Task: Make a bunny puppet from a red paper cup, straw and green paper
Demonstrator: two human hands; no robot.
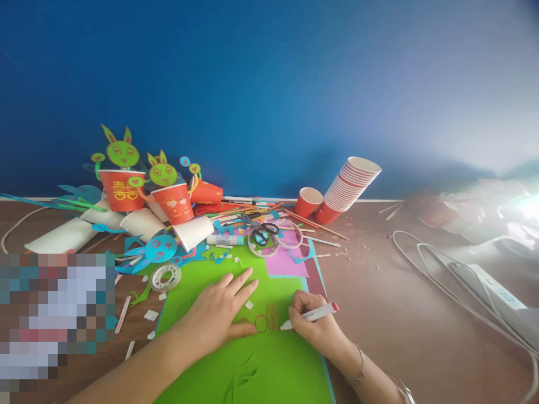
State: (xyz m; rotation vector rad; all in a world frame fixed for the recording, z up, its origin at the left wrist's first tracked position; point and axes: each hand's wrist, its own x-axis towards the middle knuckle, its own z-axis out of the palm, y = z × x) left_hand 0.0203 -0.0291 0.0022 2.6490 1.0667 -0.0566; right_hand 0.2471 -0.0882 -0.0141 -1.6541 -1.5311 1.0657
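A large green sheet (269,370) lies on the table. My left hand (223,308) rests on it with fingers spread, holding nothing. To its right, my right hand (311,320) grips a white marker (316,312) with a red end, its tip at the paper. Between the hands are red drawn outlines (268,320), a rounded shape and narrow looped ones. Small white paper bits (249,304) lie near my left fingertips. A roll of clear tape (165,278) sits at the sheet's upper left edge.
Red cups with green rabbit figures (122,154) stand at the back left among white cups (143,224) and blue scraps. Scissors (261,237), a glue stick (225,240) and pink paper (286,261) lie behind the sheet. Stacked cups (347,188) lean behind; a power strip (490,286) is right.
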